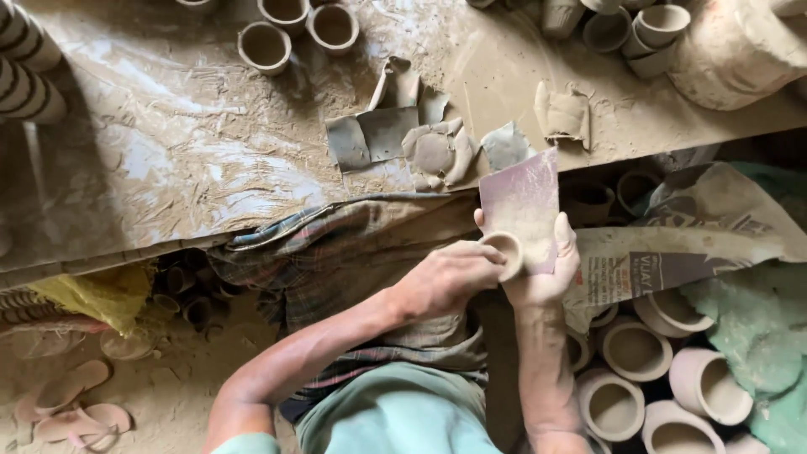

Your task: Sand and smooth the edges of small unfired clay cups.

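Below bench edge (252, 227) | left hand (450, 277) grips cup (504, 252) | right hand (542, 269) holds sheet (521, 202)

small clay cup (505, 252) half hidden behind left hand (450, 276), its base not visible. right hand (545, 273) palm and fingertips covered by the purple sheet (523, 202); grip behind it can't be told. both elbows cut off at bottom edge. big clay pot (740, 46) cropped top right. striped stack (25, 63) cut by left edge. cups under the newspaper (672, 244) partly hidden. dark pots (189, 294) under the bench too shadowed to tell.
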